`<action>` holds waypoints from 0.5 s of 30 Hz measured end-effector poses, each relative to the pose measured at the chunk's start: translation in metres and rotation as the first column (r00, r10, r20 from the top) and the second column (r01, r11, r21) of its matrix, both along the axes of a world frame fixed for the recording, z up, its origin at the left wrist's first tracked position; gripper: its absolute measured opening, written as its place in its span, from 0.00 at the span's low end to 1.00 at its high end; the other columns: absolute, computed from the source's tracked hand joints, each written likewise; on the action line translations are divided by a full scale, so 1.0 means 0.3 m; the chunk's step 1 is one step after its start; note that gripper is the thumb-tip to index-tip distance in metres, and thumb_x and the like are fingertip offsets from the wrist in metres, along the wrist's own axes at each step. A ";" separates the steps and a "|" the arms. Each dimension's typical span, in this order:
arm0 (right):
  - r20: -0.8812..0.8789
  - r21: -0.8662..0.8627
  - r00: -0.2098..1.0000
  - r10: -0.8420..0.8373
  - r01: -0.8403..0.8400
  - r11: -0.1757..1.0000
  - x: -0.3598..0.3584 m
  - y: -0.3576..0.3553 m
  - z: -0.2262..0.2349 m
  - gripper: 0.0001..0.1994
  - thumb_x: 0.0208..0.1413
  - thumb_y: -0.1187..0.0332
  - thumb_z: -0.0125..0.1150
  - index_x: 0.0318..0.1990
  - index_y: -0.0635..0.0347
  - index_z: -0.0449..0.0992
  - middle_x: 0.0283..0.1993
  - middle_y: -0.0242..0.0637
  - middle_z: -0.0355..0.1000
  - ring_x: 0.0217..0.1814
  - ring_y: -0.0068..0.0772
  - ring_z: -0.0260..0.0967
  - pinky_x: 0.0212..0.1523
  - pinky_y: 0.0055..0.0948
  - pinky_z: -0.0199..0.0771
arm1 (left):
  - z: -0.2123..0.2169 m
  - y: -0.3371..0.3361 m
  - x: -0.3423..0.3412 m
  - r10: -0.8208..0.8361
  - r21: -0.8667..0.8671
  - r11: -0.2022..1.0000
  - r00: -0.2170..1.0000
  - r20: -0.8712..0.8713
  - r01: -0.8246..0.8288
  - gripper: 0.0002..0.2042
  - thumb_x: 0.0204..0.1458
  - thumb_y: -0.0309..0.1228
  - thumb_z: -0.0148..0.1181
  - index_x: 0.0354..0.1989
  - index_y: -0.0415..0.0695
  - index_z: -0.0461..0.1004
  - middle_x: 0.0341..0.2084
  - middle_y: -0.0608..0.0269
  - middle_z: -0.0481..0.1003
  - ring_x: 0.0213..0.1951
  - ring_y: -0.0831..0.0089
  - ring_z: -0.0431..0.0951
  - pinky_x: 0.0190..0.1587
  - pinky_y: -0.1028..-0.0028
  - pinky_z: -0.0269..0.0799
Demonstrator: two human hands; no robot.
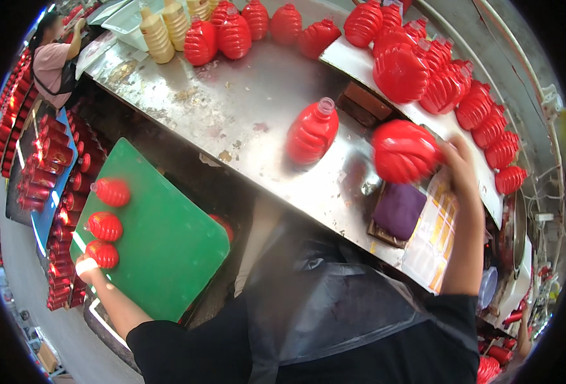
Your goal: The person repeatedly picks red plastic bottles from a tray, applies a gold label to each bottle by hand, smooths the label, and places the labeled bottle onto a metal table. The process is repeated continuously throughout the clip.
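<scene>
Over the metal bench, my right hand (457, 159) is closed at the right end of a red ribbed plastic bottle (404, 152), which is slightly blurred and tipped on its side. Just left of it another red bottle (312, 133) stands upright with an uncapped clear neck. Far to the left, my left hand (88, 269) is closed at the neck end of a small red bottle (103, 254) lying on a green board (161, 237); glare washes out its fingers. Two more red bottles, one middle (105, 226) and one farther (111, 191), lie beside it with necks pointing left.
A purple cloth pad (398, 211) and a brown block (363, 104) sit on the metal bench (251, 96). Many red bottles crowd a white raised board (495, 200). Cream bottles (157, 35) stand at the back. A co-worker (54, 61) is at far left, near stacked red bottles (46, 160).
</scene>
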State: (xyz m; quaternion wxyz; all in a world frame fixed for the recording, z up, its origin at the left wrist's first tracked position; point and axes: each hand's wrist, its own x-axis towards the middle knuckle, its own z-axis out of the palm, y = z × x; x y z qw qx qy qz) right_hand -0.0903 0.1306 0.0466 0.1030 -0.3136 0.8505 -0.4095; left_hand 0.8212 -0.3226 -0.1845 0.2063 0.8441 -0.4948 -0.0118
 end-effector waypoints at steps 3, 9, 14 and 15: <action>0.376 -0.399 0.799 -0.470 0.597 0.696 -0.050 0.430 0.109 0.13 0.67 0.62 0.58 0.53 0.55 0.76 0.44 0.31 0.74 0.39 0.25 0.71 0.39 0.26 0.73 | 0.049 0.038 -0.085 0.124 -0.054 0.991 0.990 0.073 -0.120 0.20 0.55 0.47 0.57 0.48 0.49 0.85 0.42 0.53 0.85 0.41 0.52 0.84 0.45 0.58 0.76; -0.037 -0.407 0.643 -0.765 0.690 0.599 -0.296 1.135 0.195 0.10 0.66 0.64 0.57 0.50 0.57 0.76 0.41 0.36 0.74 0.37 0.32 0.71 0.37 0.31 0.73 | 0.203 -0.025 -0.424 -0.109 -0.371 0.912 0.977 0.186 0.173 0.15 0.60 0.32 0.53 0.49 0.38 0.82 0.44 0.46 0.83 0.47 0.52 0.83 0.53 0.60 0.77; -0.489 -0.006 0.589 -0.644 0.735 0.678 -0.485 1.513 0.189 0.09 0.66 0.65 0.56 0.46 0.59 0.75 0.39 0.40 0.74 0.36 0.38 0.71 0.36 0.35 0.73 | 0.386 -0.168 -0.979 -0.356 -0.455 0.841 0.933 -0.059 0.293 0.15 0.60 0.34 0.56 0.49 0.46 0.84 0.43 0.53 0.85 0.46 0.60 0.85 0.52 0.63 0.78; -0.547 0.067 0.590 -0.594 0.738 0.671 -0.515 1.561 0.186 0.08 0.66 0.66 0.56 0.46 0.59 0.75 0.38 0.41 0.74 0.35 0.39 0.71 0.35 0.35 0.73 | 0.425 -0.203 -1.102 -0.431 -0.547 0.755 0.902 0.000 0.361 0.14 0.60 0.40 0.60 0.49 0.54 0.86 0.36 0.57 0.85 0.38 0.65 0.85 0.44 0.67 0.77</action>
